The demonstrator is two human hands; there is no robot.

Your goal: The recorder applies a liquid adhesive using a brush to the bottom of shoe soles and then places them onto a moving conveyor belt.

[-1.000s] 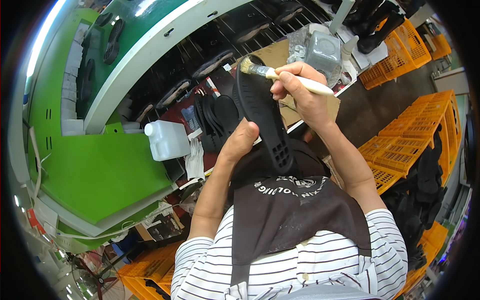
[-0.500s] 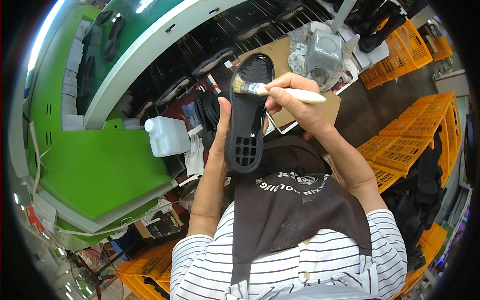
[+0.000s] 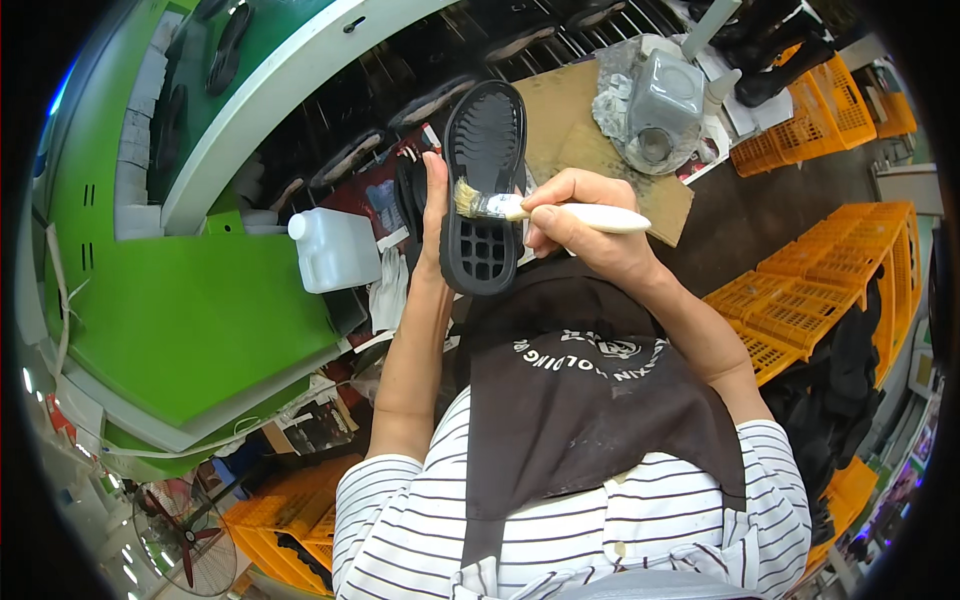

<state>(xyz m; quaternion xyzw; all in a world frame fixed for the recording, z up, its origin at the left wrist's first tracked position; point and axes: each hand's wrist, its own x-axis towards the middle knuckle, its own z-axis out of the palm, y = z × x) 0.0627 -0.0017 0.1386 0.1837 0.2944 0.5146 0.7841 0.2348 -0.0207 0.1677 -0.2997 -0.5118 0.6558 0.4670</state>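
A black shoe sole (image 3: 484, 125) is held up in front of me, its inner face toward me and its heel end, with square hollows, nearest my body. My left hand (image 3: 433, 215) grips it from the left side; the thumb stands along the edge and the other fingers are hidden behind the sole. Between thumb and fingers of my right hand (image 3: 590, 218) is a paintbrush (image 3: 600, 216) with a white handle. Its pale bristles touch the sole's left inner side, just above the square hollows. The sole's front half has a wavy ribbed surface that looks wet.
A white plastic jug (image 3: 338, 250) and a white glove (image 3: 388, 292) lie left of my forearm. Beyond my right hand, a clear plastic container (image 3: 665, 100) sits beside brown cardboard (image 3: 560, 110). More soles lie on a dark rack (image 3: 435, 100). Orange crates (image 3: 800, 270) stand at right.
The brush has moved down the sole from the front part to just above the square hollows. The sole sits slightly higher in view, and its front looks less glossy.
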